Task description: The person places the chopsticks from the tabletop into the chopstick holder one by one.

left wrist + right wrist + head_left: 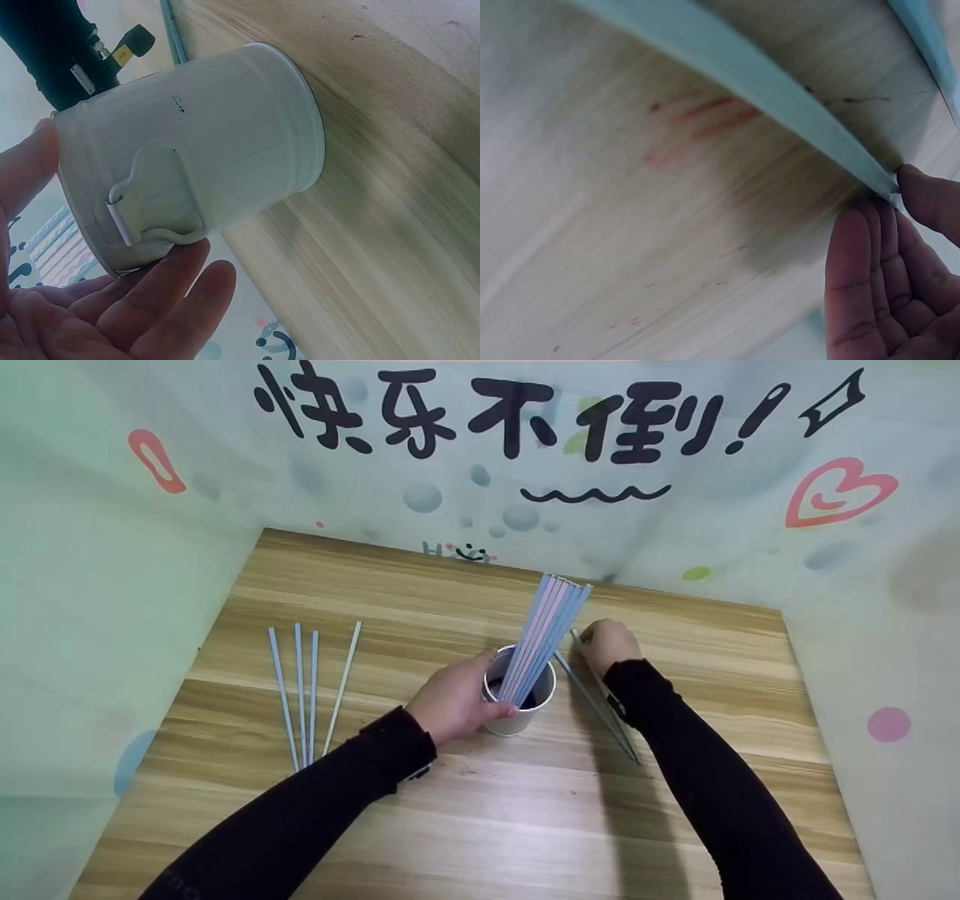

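A white metal cup (pixel 519 712) with a side handle stands mid-table and holds several pastel blue and pink sticks (pixel 546 634) leaning to the far right. My left hand (pixel 469 697) wraps the cup's left side; in the left wrist view the left hand (pixel 127 217) has its thumb at the cup's (pixel 225 142) rim and its fingers below the handle. My right hand (pixel 600 641) pinches the far end of a green stick (pixel 600 709) that lies flat to the right of the cup. In the right wrist view the right hand (pixel 889 199) has its thumb and fingertips meeting on the green stick's (pixel 757 79) tip.
Several pale blue and green sticks (pixel 307 694) lie side by side on the left of the wooden table (pixel 487 817). A second stick (pixel 611 712) lies beside the pinched one. Printed backdrop walls (pixel 120 607) close the table on three sides.
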Available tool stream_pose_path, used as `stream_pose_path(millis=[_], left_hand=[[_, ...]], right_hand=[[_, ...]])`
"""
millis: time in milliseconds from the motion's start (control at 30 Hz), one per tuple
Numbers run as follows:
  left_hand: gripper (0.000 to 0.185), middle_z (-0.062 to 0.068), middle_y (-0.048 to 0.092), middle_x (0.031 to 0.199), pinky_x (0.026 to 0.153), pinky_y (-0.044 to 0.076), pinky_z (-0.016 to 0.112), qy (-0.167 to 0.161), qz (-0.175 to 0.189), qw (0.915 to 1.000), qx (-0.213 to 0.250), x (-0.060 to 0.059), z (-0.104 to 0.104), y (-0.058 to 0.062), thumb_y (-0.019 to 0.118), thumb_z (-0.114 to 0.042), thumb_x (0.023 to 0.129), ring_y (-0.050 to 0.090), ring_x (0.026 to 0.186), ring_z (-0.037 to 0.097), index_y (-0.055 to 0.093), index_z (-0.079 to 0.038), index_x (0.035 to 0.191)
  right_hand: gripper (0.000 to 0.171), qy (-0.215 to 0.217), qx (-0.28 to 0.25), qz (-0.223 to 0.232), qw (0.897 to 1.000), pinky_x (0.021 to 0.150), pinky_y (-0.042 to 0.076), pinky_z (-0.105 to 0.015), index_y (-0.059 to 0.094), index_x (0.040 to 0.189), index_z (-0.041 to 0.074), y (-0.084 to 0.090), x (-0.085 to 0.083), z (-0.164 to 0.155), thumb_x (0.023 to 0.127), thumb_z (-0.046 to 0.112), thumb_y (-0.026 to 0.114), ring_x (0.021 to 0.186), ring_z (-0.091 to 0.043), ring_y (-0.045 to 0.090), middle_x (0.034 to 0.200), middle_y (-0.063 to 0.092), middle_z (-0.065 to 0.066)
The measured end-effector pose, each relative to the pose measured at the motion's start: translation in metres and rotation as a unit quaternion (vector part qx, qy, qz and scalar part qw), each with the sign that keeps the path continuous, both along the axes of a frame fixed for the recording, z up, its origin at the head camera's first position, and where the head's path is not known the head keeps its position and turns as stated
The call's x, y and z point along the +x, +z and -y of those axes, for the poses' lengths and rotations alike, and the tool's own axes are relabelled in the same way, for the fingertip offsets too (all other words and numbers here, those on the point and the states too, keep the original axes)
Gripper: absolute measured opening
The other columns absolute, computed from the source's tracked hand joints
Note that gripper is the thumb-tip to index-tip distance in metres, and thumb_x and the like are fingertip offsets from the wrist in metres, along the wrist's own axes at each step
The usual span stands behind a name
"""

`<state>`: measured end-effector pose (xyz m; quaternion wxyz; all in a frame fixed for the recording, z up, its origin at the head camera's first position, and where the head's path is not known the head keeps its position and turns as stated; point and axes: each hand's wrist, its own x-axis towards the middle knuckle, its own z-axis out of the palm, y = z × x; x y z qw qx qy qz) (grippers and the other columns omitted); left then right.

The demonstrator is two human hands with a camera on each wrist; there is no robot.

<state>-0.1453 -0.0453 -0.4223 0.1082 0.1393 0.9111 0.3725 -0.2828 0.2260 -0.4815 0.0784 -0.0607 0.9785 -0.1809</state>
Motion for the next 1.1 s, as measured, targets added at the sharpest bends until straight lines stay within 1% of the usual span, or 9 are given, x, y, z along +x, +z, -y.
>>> stream_pose_path(millis=[233,400,500,667,833,900,1033,1100], left_hand=[[0.077,0.01,0.066,0.136,0.11,0.048,0.044,-0.004,0.001,1.0,0.004,0.0,-0.001,0.0,0.084,-0.035,0.084,0.062,0.126,0.026,0.048,-0.014,0.149],[0.076,0.01,0.067,0.135,0.109,0.048,0.044,-0.005,-0.002,1.0,0.005,0.0,-0.001,0.0,0.084,-0.035,0.084,0.063,0.125,0.026,0.049,-0.013,0.148],[0.076,0.01,0.067,0.135,0.109,0.048,0.044,-0.005,-0.003,1.0,0.004,0.0,0.0,0.0,0.084,-0.035,0.084,0.063,0.125,0.026,0.049,-0.014,0.149],[0.077,0.009,0.065,0.138,0.11,0.047,0.044,-0.006,-0.004,0.9999,0.011,0.0,0.0,-0.001,0.084,-0.033,0.085,0.062,0.127,0.027,0.047,-0.017,0.15],[0.078,0.009,0.066,0.137,0.109,0.048,0.044,-0.003,-0.008,0.9999,0.011,0.0,0.001,-0.001,0.084,-0.033,0.084,0.062,0.126,0.026,0.047,-0.017,0.15],[0.078,0.009,0.067,0.136,0.108,0.049,0.044,-0.003,-0.01,0.9999,0.012,0.0,0.001,-0.002,0.085,-0.032,0.084,0.063,0.124,0.026,0.047,-0.018,0.15],[0.077,0.009,0.067,0.135,0.108,0.049,0.044,-0.004,-0.011,0.9998,0.016,0.0,0.001,-0.002,0.085,-0.032,0.083,0.064,0.123,0.026,0.048,-0.018,0.15],[0.077,0.009,0.067,0.135,0.107,0.049,0.045,-0.005,-0.012,0.9998,0.015,0.0,0.001,-0.002,0.085,-0.033,0.083,0.064,0.123,0.026,0.048,-0.017,0.15]], right_hand=[[0.023,-0.009,-0.006,-0.001,1.0,0.097,0.053,-0.05,0.076,0.105,-0.003,0.001,0.002,-0.004,0.094,0.015,0.067,0.107,-0.039,0.068,0.111,0.075,-0.021],[0.025,-0.015,-0.022,0.006,1.0,0.101,0.051,-0.048,0.075,0.11,-0.004,0.008,0.002,-0.007,0.095,0.012,0.063,0.112,-0.038,0.066,0.116,0.073,-0.022],[0.026,-0.02,-0.037,0.008,0.999,0.102,0.051,-0.048,0.073,0.113,-0.004,0.014,0.002,-0.009,0.096,0.012,0.062,0.113,-0.038,0.066,0.116,0.073,-0.022],[0.029,-0.028,-0.063,0.005,0.998,0.097,0.052,-0.049,0.07,0.117,-0.005,0.029,0.003,-0.014,0.097,0.014,0.063,0.106,-0.038,0.066,0.114,0.071,-0.025],[0.031,-0.036,-0.084,-0.002,0.996,0.096,0.052,-0.048,0.068,0.121,-0.005,0.046,0.006,-0.022,0.099,0.016,0.062,0.107,-0.038,0.066,0.116,0.07,-0.027],[0.031,-0.038,-0.094,-0.004,0.995,0.091,0.054,-0.045,0.067,0.122,-0.005,0.052,0.008,-0.025,0.1,0.016,0.061,0.104,-0.038,0.068,0.116,0.07,-0.027],[0.031,-0.046,-0.117,-0.012,0.992,0.074,0.056,-0.028,0.067,0.122,-0.005,0.065,0.01,-0.031,0.1,0.015,0.061,0.095,-0.037,0.072,0.113,0.071,-0.025],[0.032,-0.052,-0.134,-0.013,0.99,0.07,0.055,-0.021,0.066,0.124,-0.005,0.071,0.011,-0.033,0.1,0.015,0.061,0.095,-0.036,0.072,0.112,0.071,-0.024]])
